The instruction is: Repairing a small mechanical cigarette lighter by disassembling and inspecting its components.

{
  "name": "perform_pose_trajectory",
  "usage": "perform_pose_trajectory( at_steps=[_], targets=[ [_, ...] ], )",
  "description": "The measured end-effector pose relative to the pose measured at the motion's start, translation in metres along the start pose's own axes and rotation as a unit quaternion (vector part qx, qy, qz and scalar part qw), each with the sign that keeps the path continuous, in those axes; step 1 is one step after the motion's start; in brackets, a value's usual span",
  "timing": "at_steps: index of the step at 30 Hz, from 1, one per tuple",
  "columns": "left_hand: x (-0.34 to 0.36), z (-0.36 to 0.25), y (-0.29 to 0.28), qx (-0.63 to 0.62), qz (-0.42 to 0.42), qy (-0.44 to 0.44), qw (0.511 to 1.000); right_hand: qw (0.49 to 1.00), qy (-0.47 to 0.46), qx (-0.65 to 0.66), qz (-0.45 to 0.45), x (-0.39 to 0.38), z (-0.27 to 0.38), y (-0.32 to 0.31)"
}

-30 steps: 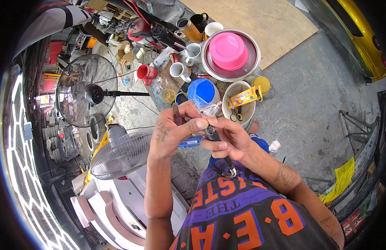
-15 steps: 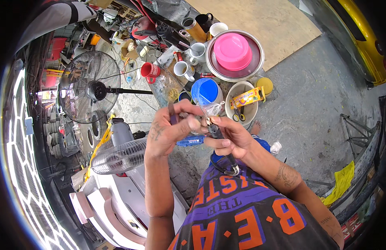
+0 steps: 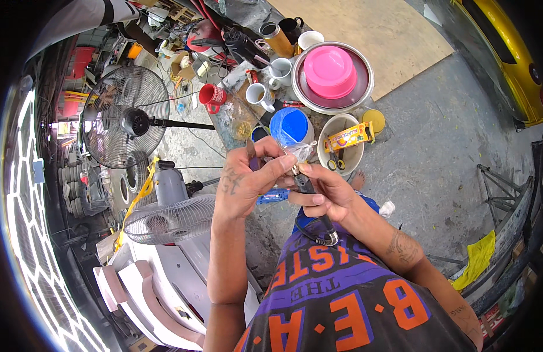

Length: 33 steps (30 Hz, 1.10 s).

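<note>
A black pen-shaped rotary tool handpiece (image 3: 305,186) is held by my right hand (image 3: 330,196), its fingers wrapped round the body. Its brass-coloured collet end (image 3: 296,169) points up between both hands, and a metal spring sleeve (image 3: 327,239) joins its lower end to a black cord. My left hand (image 3: 251,179) is closed, its thumb and fingertips pinching right beside the collet. Tucked between its fingers is a dark flat strip (image 3: 251,149) with a purple part; its kind is unclear. Below the left fingers shows a blue tool-like thing (image 3: 273,196), partly hidden.
Beyond my hands stand a blue-lidded tub (image 3: 289,126), a white bucket (image 3: 352,155) with scissors (image 3: 336,159) and a yellow box (image 3: 349,137), a pink bowl (image 3: 329,71) on a metal basin, and several mugs (image 3: 259,95). Two fans (image 3: 127,120) stand at left.
My left hand has shifted slightly right, its thumb closing in beside the collet; it was blurred before. The right hand keeps its hold on the handpiece. The view has shifted slightly.
</note>
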<state>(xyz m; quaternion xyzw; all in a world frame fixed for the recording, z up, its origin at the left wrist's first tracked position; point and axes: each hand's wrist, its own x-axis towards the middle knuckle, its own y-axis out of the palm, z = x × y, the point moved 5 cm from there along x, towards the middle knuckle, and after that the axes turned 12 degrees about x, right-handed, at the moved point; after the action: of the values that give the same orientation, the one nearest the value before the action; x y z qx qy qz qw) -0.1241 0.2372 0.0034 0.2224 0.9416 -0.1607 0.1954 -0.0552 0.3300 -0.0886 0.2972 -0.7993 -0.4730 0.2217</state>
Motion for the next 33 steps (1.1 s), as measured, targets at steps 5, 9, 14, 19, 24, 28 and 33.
perform_pose_trajectory(
  at_steps=[5, 9, 14, 19, 24, 28, 33],
  targets=[
    [0.000, 0.001, 0.004, -0.035, 0.022, -0.023, 0.999, 1.000, 0.002, 0.017, 0.014, 0.000, -0.003, 0.008],
    [0.000, 0.006, 0.001, -0.010, 0.022, -0.023, 0.999, 0.999, 0.002, 0.025, 0.035, 0.002, 0.002, 0.002],
    [0.002, 0.006, -0.002, 0.021, -0.004, -0.020, 1.000, 0.999, 0.003, 0.026, 0.025, 0.003, 0.003, -0.004],
    [0.007, 0.011, 0.001, -0.023, 0.004, -0.027, 0.999, 0.998, 0.009, 0.062, 0.017, 0.004, 0.001, -0.006],
    [0.011, 0.014, 0.004, -0.059, 0.015, -0.067, 0.996, 0.996, -0.006, 0.076, 0.047, 0.005, 0.007, -0.002],
    [0.013, 0.015, 0.000, -0.023, 0.005, -0.038, 0.999, 0.997, -0.010, 0.067, 0.047, 0.006, 0.008, -0.003],
    [0.014, 0.015, 0.000, -0.025, -0.003, -0.065, 0.998, 0.997, -0.008, 0.076, 0.030, 0.007, 0.011, -0.006]
  ],
)
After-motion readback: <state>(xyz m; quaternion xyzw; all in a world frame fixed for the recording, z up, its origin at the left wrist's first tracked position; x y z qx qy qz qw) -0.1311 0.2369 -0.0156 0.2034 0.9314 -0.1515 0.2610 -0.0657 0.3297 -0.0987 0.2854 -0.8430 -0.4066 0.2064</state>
